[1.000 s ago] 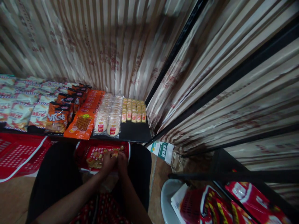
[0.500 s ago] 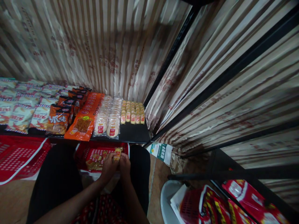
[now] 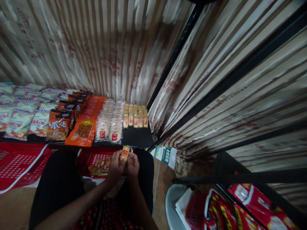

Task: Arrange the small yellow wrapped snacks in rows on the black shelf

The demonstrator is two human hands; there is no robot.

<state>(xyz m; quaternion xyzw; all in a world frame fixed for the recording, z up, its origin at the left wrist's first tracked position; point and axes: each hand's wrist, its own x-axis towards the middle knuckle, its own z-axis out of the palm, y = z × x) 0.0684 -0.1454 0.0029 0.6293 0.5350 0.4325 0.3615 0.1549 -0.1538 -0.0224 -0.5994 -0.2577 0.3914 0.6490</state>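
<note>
Between my fingertips, over a red basket (image 3: 82,159), is a small yellow snack pack (image 3: 125,153) with a red and orange label. My left hand (image 3: 116,166) grips it from the left side, and my right hand (image 3: 133,164) is closed on its right side. Several similar packs (image 3: 99,167) lie loose in the basket. On the black shelf (image 3: 136,137) ahead, rows of matching yellow packs (image 3: 135,116) stand at the right end. Beside them are two rows of round white crackers (image 3: 115,134) in clear wrappers.
Further left on the shelf lie orange stick-snack bags (image 3: 82,132), orange-black bags (image 3: 57,124) and white bags (image 3: 20,124). Another red basket (image 3: 21,166) stands at left. Black frame bars (image 3: 176,54) and striped curtain surround the shelf. A grey stool (image 3: 170,204) and red packets (image 3: 225,210) are at lower right.
Both hands have risen from the basket and moved slightly right, bringing the yellow snack pack up near the shelf's front edge. The pack now tilts upright between the fingers.
</note>
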